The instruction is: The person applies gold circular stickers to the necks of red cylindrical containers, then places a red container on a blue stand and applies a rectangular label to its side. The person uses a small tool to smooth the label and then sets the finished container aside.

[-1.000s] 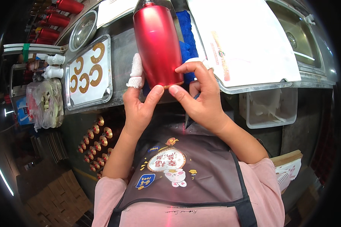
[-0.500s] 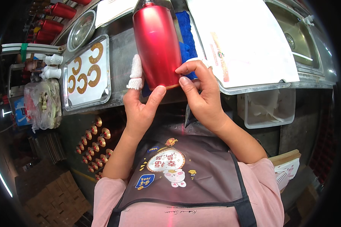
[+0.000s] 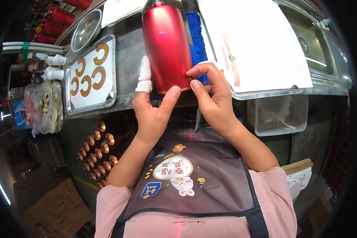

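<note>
A glossy red bottle (image 3: 166, 47) with a dark neck at its far end lies between my hands, its base toward me. My left hand (image 3: 150, 111) supports it from the left, thumb at the base edge; a white knitted cover (image 3: 145, 75) wraps one finger. My right hand (image 3: 214, 91) pinches the lower right edge of the bottle with thumb and forefinger, near a thin orange-gold rim at the base. The left hand's remaining fingers are hidden beneath the bottle. Behind it, a blue cloth (image 3: 195, 35) lies on the metal worktop (image 3: 127, 59).
At left, a metal tray (image 3: 112, 71) holds several gold C-shaped pieces, beside a round metal bowl (image 3: 87, 29). To the right lie a white sheet (image 3: 258, 43) and a sink (image 3: 319, 47), with a clear plastic bin (image 3: 281, 127) below. Several red-and-gold parts (image 3: 103, 147) stand low at left.
The bottle and both hands have shifted slightly to the right. My left thumb has slid a little along the base edge; the grip stays much the same.
</note>
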`<state>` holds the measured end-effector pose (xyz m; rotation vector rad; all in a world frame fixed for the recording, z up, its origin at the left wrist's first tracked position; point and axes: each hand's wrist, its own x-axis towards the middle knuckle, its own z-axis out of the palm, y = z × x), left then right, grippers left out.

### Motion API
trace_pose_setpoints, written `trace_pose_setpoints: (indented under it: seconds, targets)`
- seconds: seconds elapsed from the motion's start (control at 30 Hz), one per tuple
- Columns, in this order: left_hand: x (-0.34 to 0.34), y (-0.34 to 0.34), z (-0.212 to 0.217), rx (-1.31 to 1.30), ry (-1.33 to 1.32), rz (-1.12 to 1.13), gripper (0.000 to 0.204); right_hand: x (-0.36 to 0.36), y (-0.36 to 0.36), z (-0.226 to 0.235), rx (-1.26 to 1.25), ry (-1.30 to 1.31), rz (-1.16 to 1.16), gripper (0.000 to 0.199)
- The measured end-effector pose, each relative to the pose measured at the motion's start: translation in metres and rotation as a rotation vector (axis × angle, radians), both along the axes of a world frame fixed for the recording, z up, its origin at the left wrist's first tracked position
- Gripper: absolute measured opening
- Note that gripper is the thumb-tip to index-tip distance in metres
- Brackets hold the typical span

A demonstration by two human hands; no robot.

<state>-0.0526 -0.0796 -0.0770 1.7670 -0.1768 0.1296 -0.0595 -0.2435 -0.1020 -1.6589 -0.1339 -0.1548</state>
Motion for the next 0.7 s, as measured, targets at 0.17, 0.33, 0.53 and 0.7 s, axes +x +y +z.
trace_pose_setpoints:
  seconds: [0.17, 0.33, 0.53, 0.7]
  targets:
    - [-0.001, -0.003, 0.0, 0.018, 0.006, 0.011, 0.072, -0.002, -0.001, -0.001, -0.008, -0.006, 0.013, 0.021]
    - [0.002, -0.009, -0.003, 0.13, -0.043, 0.066, 0.078, -0.002, 0.003, 0.0, 0.057, -0.01, -0.046, 0.022]
    - [-0.002, -0.007, -0.006, 0.147, -0.031, 0.088, 0.094, -0.001, 0.004, 0.003, 0.196, 0.049, -0.025, 0.022]
    - [-0.028, 0.021, -0.014, 0.408, -0.186, 0.056, 0.087, -0.005, 0.005, 0.007, 0.1, 0.155, -0.032, 0.028]
